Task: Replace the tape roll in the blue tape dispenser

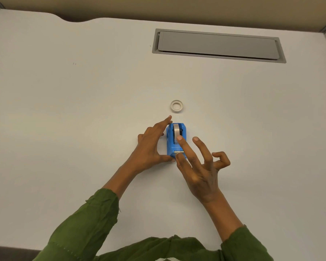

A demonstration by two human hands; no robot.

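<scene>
The blue tape dispenser (172,142) stands on the white desk (83,110), with a tape roll (176,131) seated in its top slot. My left hand (151,147) cups the dispenser's left side, thumb at its near corner and fingers stretched along its far edge. My right hand (198,162) hovers over the near end with fingers spread; the index fingertip rests on the roll and the thumb sits by the metal cutter. A second, thin whitish tape roll (176,105) lies flat on the desk just beyond the dispenser.
A grey rectangular cable hatch (218,46) is set into the desk at the back right. A beige partition runs along the far edge. Green sleeves cover both forearms near the bottom.
</scene>
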